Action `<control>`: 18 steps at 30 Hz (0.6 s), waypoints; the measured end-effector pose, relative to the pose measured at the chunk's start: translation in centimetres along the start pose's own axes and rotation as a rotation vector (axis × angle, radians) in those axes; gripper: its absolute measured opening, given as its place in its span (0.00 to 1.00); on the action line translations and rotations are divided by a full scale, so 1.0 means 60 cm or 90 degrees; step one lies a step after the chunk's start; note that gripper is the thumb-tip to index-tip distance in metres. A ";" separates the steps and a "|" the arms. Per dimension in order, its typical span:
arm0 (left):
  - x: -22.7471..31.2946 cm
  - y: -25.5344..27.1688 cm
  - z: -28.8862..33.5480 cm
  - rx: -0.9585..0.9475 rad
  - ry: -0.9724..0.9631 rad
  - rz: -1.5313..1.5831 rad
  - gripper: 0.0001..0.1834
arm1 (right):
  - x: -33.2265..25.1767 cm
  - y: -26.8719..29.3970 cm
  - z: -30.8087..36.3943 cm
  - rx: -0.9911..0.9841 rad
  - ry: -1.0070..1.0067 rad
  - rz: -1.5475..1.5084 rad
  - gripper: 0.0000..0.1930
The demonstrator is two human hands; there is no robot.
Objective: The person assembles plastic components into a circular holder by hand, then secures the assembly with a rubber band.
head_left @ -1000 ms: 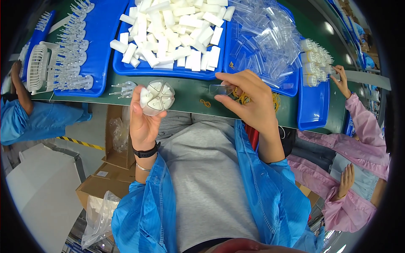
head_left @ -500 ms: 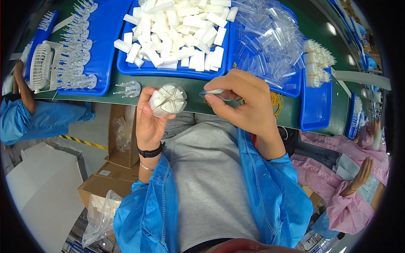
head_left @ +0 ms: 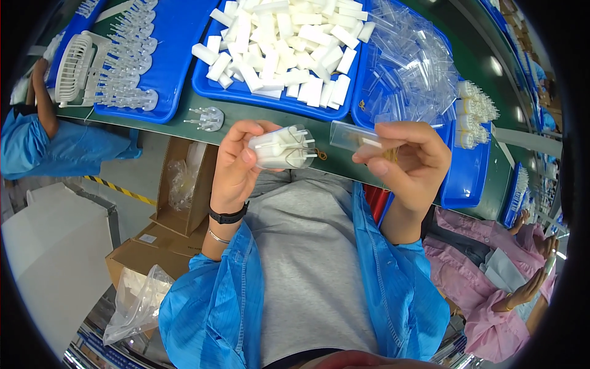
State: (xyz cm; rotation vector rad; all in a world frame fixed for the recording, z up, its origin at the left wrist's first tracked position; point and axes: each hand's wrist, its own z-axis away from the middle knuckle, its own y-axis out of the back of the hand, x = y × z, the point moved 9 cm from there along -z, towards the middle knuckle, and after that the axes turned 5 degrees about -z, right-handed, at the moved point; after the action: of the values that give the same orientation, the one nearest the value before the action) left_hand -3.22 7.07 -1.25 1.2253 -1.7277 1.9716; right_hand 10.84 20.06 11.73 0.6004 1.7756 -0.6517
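Observation:
My left hand (head_left: 232, 165) is closed round a bundle of clear plastic sleeves (head_left: 281, 149) with white pieces inside. Thin white prongs stick out of its right end, which is tipped toward my right hand. Between thumb and fingers, my right hand (head_left: 413, 161) pinches a single clear sleeve (head_left: 347, 135); something small and white shows at its held end. A gap separates this sleeve from the bundle. On the green table (head_left: 246, 117), left of my hands, lies a loose clear-based holder (head_left: 208, 119) with white prongs.
A blue tray (head_left: 270, 103) of white foam blocks (head_left: 295, 43) stands ahead, beside loose clear sleeves (head_left: 405, 67). Pronged holders (head_left: 126, 61) line the left tray; banded bundles (head_left: 473, 117) stand at the right tray (head_left: 464, 178). Co-workers sit either side. Cardboard boxes (head_left: 163, 252) stand lower left.
The bundle in my left hand has turned from facing up to lying sideways, prongs rightward. My right hand has moved right and turned, so its sleeve now shows lengthwise. The view has shifted slightly.

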 end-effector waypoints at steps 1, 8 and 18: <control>0.000 -0.001 0.000 0.006 0.005 -0.025 0.23 | 0.002 -0.001 -0.003 -0.003 0.000 -0.002 0.15; 0.007 -0.008 -0.001 0.003 -0.017 -0.097 0.20 | -0.007 -0.046 -0.019 -0.129 0.130 0.125 0.18; 0.011 -0.009 -0.003 0.004 -0.022 -0.122 0.18 | 0.009 -0.056 -0.021 -0.142 0.098 0.186 0.16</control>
State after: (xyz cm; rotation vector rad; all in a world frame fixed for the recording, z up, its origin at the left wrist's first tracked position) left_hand -3.33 7.15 -0.36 1.3795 -1.5563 1.8568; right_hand 7.54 18.54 11.98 0.7531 1.8245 -0.2078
